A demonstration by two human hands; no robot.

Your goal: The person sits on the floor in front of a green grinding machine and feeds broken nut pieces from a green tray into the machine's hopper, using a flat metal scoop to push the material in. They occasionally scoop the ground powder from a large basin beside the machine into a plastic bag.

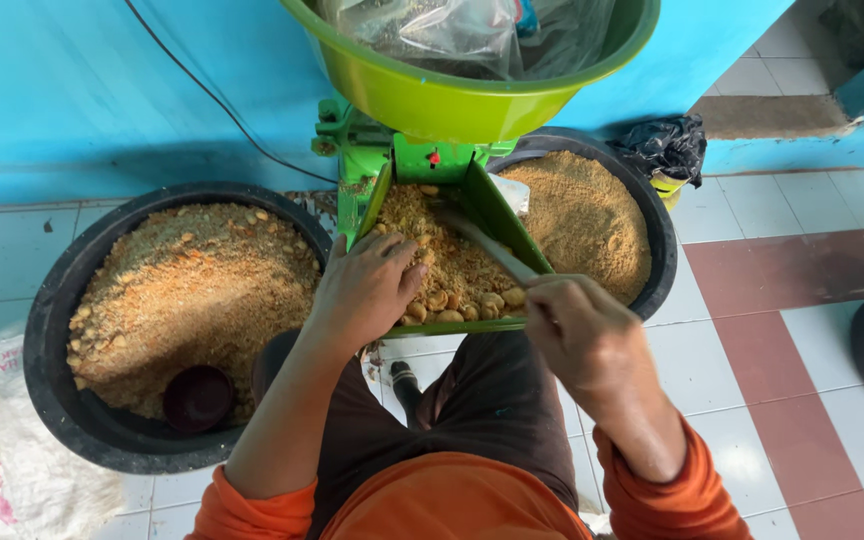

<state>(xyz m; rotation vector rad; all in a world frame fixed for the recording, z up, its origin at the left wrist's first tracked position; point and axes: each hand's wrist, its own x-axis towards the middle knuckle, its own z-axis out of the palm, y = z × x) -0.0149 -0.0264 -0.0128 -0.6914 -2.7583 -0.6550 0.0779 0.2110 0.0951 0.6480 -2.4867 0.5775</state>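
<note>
Two hands working crushed nuts in the green feed tray [505,222] of a grinding machine, seen from above.

The left hand [364,288] lies palm down on the nut mixture [442,262] in the tray, fingers loosely spread, their tips partly sunk among the whole nuts near the tray's front lip. The right hand [580,330] is closed round the handle of a pale scraper [487,243], whose blade end is buried in the mixture (its shape cannot be made out). A green hopper bowl [452,105] above is cut off by the top edge and hides the machine body. Black tubs of ground meal stand on the tiled floor at left [57,300] and right [657,230]; a small dark cup [197,398] sits in the left one.
</note>
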